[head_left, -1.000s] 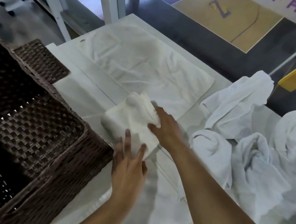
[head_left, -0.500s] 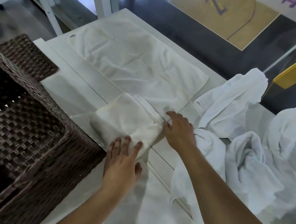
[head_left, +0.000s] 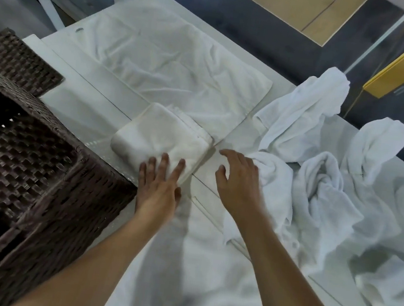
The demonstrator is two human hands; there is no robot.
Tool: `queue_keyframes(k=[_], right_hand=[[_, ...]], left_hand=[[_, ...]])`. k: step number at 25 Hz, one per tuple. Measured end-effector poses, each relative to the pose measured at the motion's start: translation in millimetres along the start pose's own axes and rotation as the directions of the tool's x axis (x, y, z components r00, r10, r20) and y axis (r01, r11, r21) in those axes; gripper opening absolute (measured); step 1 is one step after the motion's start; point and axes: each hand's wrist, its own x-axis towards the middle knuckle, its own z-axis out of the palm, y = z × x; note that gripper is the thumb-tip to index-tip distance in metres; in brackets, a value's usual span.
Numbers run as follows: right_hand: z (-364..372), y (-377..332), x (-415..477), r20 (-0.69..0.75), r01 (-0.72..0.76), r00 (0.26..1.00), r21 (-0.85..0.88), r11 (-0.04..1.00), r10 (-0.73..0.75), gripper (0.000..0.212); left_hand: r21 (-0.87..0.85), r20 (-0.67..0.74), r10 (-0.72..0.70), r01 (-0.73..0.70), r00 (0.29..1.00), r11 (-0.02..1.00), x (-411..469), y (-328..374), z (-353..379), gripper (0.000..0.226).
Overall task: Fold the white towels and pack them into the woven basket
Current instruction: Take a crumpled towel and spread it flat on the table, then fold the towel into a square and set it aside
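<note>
As the folded towel [head_left: 161, 142] lies as a compact, squared packet on the table [head_left: 79, 100], just beside the near corner of the woven basket [head_left: 74, 200] and not yet in it, the folding of this piece is judged complete and its packing outstanding. The left hand [head_left: 160, 186] rests on the packet's near edge with fingers straight and spread, pressing flat rather than gripping; this is judged to hold the layers down so the fold does not spring open. The right hand [head_left: 238, 180] is just to the right of the packet, fingers apart and loosely bent, holding nothing; whether it touches the tabletop cannot be told. Its position at the packet's right side suggests readiness to slide under or clasp that edge for a two-handed lift. The basket stands at the left with its mouth open, no towels showing in the visible part of its dark interior, and sits near enough for a short transfer. Behind the packet a flat towel [head_left: 171, 69] is spread on the table, judged laid out for the next fold. To the right a heap of crumpled towels [head_left: 319, 191] awaits, the nearest just beside the right hand. A separate woven panel [head_left: 20, 62] lies beyond the basket; its purpose cannot be told
</note>
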Motion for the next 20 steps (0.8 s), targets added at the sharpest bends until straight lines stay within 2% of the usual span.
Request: queue_keyframes(k=[3,5,11,13,17,20], right_hand=[[-3.9,-2.5,-71.8,-0.132,-0.017,0.991,0.022,1.000,0.020,0.037],[-1.9,-4.4,-127.5,-0.147,-0.077,0.986,0.032,0.997,0.081,0.038],[12.2,-12.9,-297.7,0.005,-0.329,0.944,-0.043,0.943,0.329,0.042],[13.0,-18.6,-336.0,0.035,-0.394,0.917,-0.067,0.917,0.396,0.042],[11.5,-37.0,-393.7,0.091,-0.521,0.842,-0.126,0.844,0.532,0.045],[12.6,-49.1,-426.7,0.188,-0.563,0.793,-0.139,0.815,0.580,0.052]], left_hand=[[-0.066,-0.074,0.067,-0.072,0.995,0.995,-42.3,-4.6,-6.1,0.079],[-0.048,-0.104,0.116,-0.122,0.988,0.991,-89.3,-12.7,-4.8,0.081],[0.004,0.199,0.071,-0.073,0.977,0.997,-224.9,-70.2,14.5,0.088],[0.041,0.245,0.074,-0.087,0.967,0.995,-243.5,-85.5,9.4,0.083],[0.008,0.332,-0.091,0.093,0.939,0.996,-260.3,-99.3,-8.5,0.066],[-0.026,0.381,-0.109,0.129,0.918,0.991,-265.7,-102.3,-12.8,0.055]])
